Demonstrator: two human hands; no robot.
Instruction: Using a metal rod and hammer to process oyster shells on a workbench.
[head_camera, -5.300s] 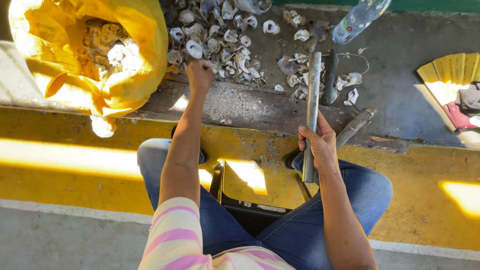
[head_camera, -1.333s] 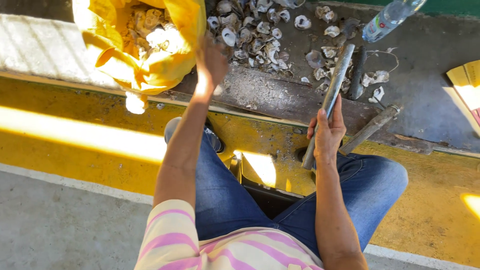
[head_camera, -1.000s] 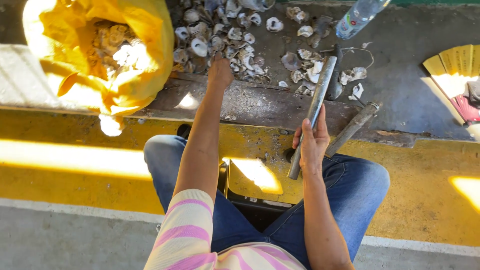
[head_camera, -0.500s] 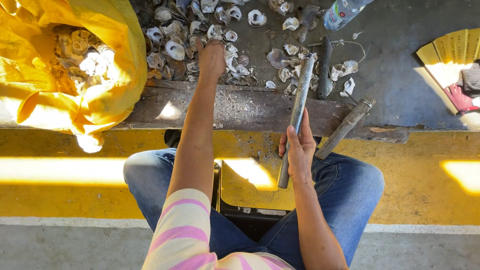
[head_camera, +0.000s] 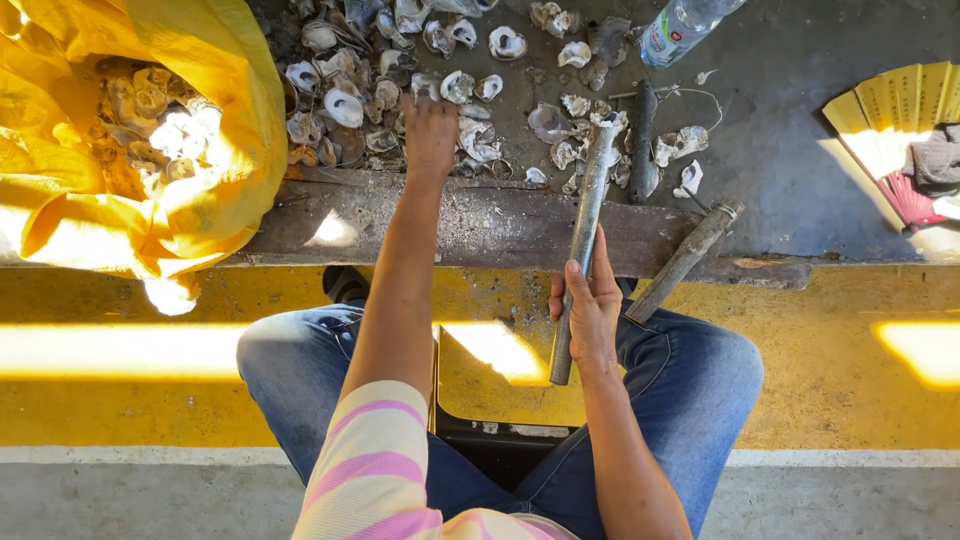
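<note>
My left hand (head_camera: 430, 135) reaches forward over a worn wooden plank (head_camera: 480, 222) and rests on a heap of grey-white oyster shells (head_camera: 360, 90); its fingers are curled into the pile, and whether it grips a shell is hidden. My right hand (head_camera: 590, 305) is closed around a long grey metal bar (head_camera: 585, 235), held upright-slanted with its far end among the shells. I sit with blue jeans on, knees apart.
A yellow sack (head_camera: 130, 150) full of shells lies open at the left. A second tool with a wooden handle (head_camera: 685, 258) leans on the plank. A dark tool (head_camera: 642, 140), a plastic bottle (head_camera: 680, 25) and a yellow folding fan (head_camera: 895, 110) lie on the grey floor.
My left hand stayed stretched out on the shell heap while my view shifted. My right hand kept its grip on the metal bar, which now stands a little steeper.
</note>
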